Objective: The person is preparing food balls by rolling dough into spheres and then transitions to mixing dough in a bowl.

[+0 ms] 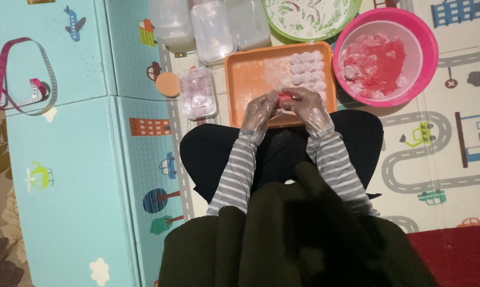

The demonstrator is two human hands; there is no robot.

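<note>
The person sits on a play mat (65, 175) printed with roads, cars and houses, looking down at both hands, which wear thin clear plastic gloves over grey striped sleeves. The left hand (258, 114) and the right hand (310, 110) meet over the near edge of an orange tray (250, 72), and between them sits a small pink ball of dough (284, 98). The fingers of both hands curl in narrowly around the ball, the left cupping it from one side and the right pressing from the other, so only a sliver of pink shows.

On the far right part of the tray lie rows of pale, floured dough balls (307, 66), packed close together and touching; the rest of the tray is bare but dusted white. Just right of the tray stands a pink bowl (426, 50) holding red-pink dough pieces mixed with flour. Behind the tray is a green-rimmed bowl (274, 31) of white flour streaked with colour. Left of the tray lies a small clear box (197, 93) filled with pale pieces, and just beside it a round orange lid (168, 84). Further back stand three clear plastic containers (212, 29). Well apart, at the far left, a pink measuring tape (17, 79) lies looped on the mat.
</note>
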